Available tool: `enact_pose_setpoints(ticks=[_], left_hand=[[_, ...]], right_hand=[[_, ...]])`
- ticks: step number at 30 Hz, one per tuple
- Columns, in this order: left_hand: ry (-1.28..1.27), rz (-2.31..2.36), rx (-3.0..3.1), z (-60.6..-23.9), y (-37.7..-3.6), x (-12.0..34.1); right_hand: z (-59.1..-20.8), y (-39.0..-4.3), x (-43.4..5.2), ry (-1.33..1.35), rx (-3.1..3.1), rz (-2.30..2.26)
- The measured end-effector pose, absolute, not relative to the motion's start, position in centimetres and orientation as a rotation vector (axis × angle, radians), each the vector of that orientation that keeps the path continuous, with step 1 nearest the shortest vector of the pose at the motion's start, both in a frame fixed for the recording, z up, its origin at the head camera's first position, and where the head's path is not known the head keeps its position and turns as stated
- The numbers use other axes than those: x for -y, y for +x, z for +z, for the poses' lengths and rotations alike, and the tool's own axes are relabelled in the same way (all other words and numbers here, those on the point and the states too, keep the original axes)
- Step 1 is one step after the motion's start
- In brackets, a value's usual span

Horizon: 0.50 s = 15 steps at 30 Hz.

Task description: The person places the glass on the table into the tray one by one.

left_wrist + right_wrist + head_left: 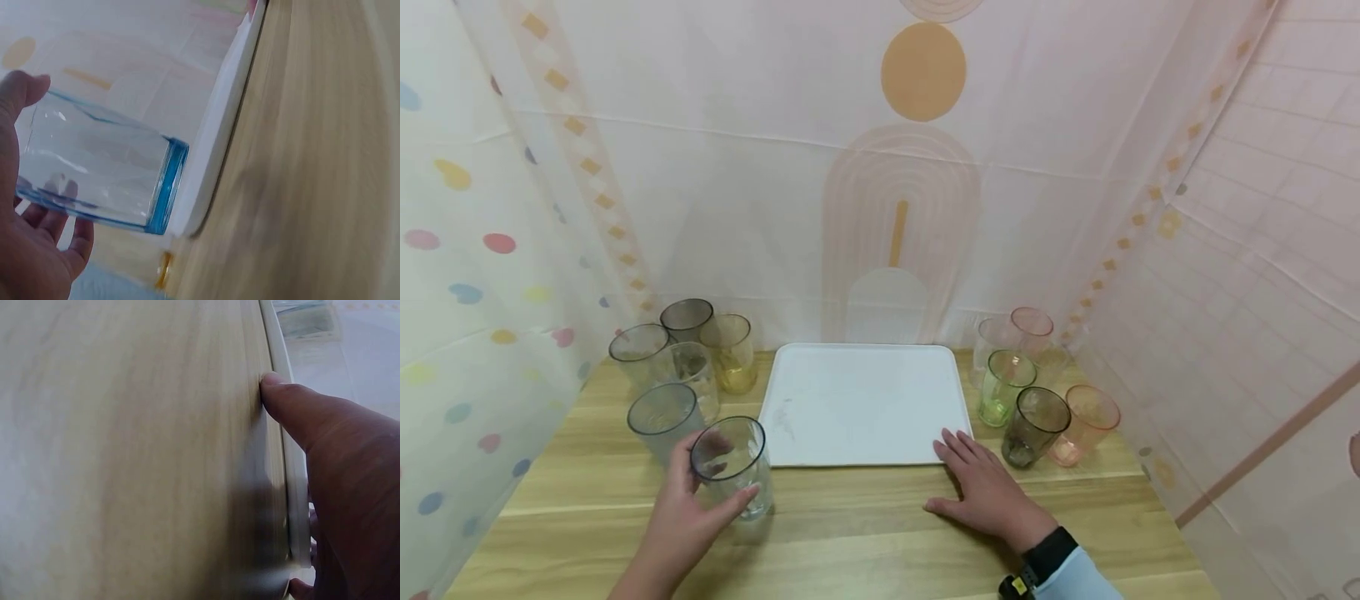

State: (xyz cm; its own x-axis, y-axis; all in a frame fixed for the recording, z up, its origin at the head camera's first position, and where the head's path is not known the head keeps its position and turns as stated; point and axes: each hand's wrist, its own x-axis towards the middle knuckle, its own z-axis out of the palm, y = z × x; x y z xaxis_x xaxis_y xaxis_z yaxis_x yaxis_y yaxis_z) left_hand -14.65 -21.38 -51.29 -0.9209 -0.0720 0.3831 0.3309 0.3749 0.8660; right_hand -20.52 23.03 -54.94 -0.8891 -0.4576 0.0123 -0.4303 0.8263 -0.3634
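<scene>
My left hand grips a clear drinking glass upright, thumb on the near side and fingers round the far side. In the left wrist view the glass has a thick bluish base, seen a little above the wood. It is just off the front left corner of a white rectangular tray. My right hand lies with fingers extended over the tray's front right corner. Its thumb reaches along the wood beside the tray's front edge. The tray bears nothing but faint smudges.
To the left of the tray stand several glasses, including a blue-grey one, a yellow one and a dark grey one. More glasses stand on its right: green, smoky brown and pink. Patterned cloth hangs behind the wooden table.
</scene>
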Motion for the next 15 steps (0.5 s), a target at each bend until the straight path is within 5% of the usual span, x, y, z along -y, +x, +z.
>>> enact_pose_setpoints(ticks=[15], left_hand=[[0.006,-1.64,2.514,-48.7,-23.1,18.2]], right_hand=[[-55.0,-20.6,-22.9,-0.707,-2.927,-0.547]])
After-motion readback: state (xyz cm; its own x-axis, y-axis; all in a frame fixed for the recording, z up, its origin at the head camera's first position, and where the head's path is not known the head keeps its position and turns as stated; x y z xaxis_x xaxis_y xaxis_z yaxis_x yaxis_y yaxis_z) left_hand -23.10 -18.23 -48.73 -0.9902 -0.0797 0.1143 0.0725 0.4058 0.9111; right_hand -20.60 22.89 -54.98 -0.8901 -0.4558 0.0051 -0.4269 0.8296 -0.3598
